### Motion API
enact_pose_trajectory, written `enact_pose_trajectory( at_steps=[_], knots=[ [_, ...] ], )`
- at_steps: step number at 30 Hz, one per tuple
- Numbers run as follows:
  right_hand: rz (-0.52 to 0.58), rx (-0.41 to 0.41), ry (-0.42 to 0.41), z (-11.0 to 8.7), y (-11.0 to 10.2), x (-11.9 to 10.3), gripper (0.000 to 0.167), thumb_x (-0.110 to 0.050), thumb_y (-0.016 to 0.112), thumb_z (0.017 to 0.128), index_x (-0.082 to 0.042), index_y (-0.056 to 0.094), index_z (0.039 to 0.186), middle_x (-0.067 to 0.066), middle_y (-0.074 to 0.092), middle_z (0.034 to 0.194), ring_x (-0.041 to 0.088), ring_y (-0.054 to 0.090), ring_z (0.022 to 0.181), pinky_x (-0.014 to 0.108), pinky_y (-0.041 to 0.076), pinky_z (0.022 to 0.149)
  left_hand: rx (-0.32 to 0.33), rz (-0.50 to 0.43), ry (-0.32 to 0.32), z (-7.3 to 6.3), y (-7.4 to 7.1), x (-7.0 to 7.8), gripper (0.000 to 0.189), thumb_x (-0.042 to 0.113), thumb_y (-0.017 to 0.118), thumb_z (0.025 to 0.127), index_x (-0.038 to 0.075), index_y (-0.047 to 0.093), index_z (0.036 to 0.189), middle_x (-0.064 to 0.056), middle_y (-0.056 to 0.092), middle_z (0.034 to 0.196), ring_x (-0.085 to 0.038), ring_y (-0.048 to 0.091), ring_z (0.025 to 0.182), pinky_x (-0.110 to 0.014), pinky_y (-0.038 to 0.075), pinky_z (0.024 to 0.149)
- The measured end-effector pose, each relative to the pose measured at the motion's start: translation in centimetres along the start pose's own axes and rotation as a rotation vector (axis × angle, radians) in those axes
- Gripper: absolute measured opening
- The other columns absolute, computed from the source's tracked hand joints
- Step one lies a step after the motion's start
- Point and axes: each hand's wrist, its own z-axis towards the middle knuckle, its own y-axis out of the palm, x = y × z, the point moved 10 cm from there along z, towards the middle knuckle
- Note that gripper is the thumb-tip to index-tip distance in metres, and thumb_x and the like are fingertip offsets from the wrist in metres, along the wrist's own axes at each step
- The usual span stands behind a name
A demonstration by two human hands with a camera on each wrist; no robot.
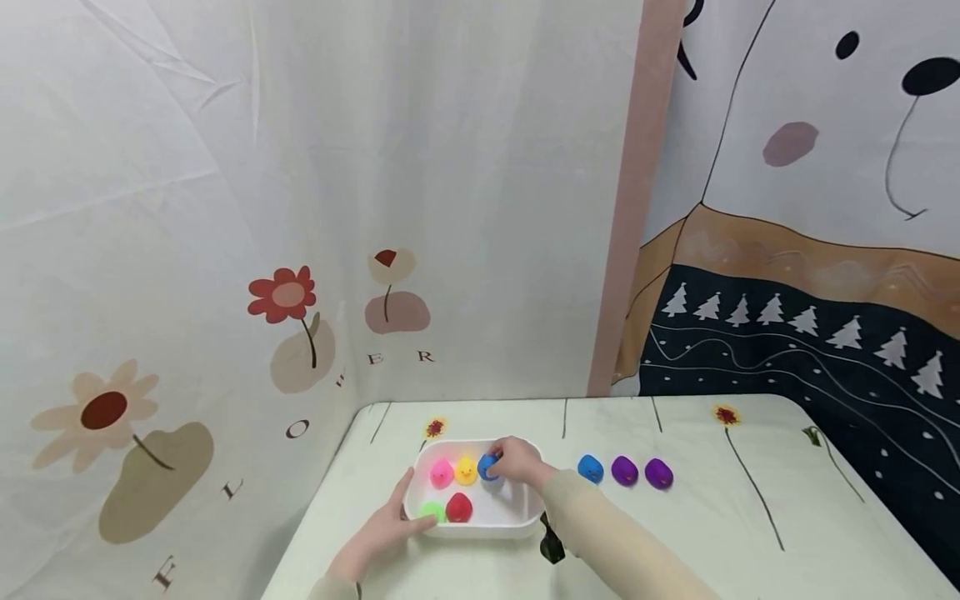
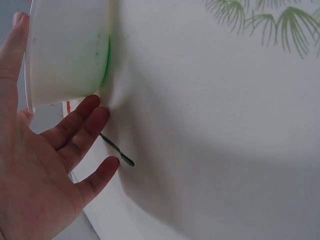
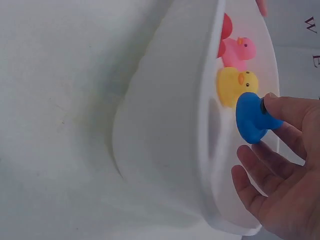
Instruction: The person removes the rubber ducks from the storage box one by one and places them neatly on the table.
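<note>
A white plastic tray [image 1: 510, 525] stands on the table with several small rubber ducks inside. My right hand [image 1: 517, 461] pinches a blue rubber duck [image 3: 250, 117] between thumb and fingers, over the tray's interior. Beside it sits a yellow duck [image 1: 466, 471], then a pink duck [image 1: 441, 473]. Nearer the front wall are a red duck [image 1: 459, 507] and a bright green duck [image 1: 432, 511], partly hidden by the wall. At the tray's left end, my left hand [image 1: 386, 523] touches the wall and rim with its fingers spread and fairly straight.
Right of the tray, another blue duck [image 1: 590, 468] and two purple ducks [image 1: 624, 471] sit in a row on the table. A small black object [image 1: 551, 546] lies by the tray's front right corner. Printed curtains [image 1: 487, 208] hang behind the table [image 1: 720, 525].
</note>
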Motion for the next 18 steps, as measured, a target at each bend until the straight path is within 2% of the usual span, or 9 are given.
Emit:
enact_pose_trajectory(
  at_steps=[6, 12, 18],
  knots=[
    [0.044, -0.004, -0.018, -0.1, -0.7, -0.6, 0.027, -0.009, 0.077, 0.081, -0.002, 0.068, 0.105, 0.007, 0.064, 0.097, 0.022, 0.058, 0.087, 0.043, 0.054, 0.084, 0.003, 0.003, 0.001, 0.0, -0.1, -0.1, 0.108, 0.049, 0.077, 0.078, 0.014, 0.012, 0.157, -0.032, 0.034, 0.147, -0.053, 0.037, 0.129, -0.073, 0.030, 0.098],
    [0.025, -0.005, -0.022, -0.3, -0.9, 0.0, 0.025, -0.008, 0.077, 0.081, -0.002, 0.068, 0.104, 0.006, 0.063, 0.095, 0.021, 0.058, 0.086, 0.042, 0.054, 0.083, 0.010, 0.012, 0.018, 0.0, -0.2, 0.0, 0.109, 0.048, 0.078, 0.078, 0.013, 0.011, 0.156, -0.034, 0.034, 0.146, -0.055, 0.037, 0.128, -0.074, 0.029, 0.097],
    [0.022, -0.007, -0.031, -1.1, -2.0, 0.0, 0.026, -0.008, 0.077, 0.082, -0.002, 0.068, 0.106, 0.007, 0.064, 0.097, 0.022, 0.057, 0.085, 0.042, 0.055, 0.083, 0.006, -0.002, 0.007, 0.3, 0.0, -0.4, 0.110, 0.051, 0.077, 0.077, 0.015, 0.011, 0.157, -0.033, 0.033, 0.147, -0.056, 0.035, 0.129, -0.075, 0.028, 0.098]
  ],
)
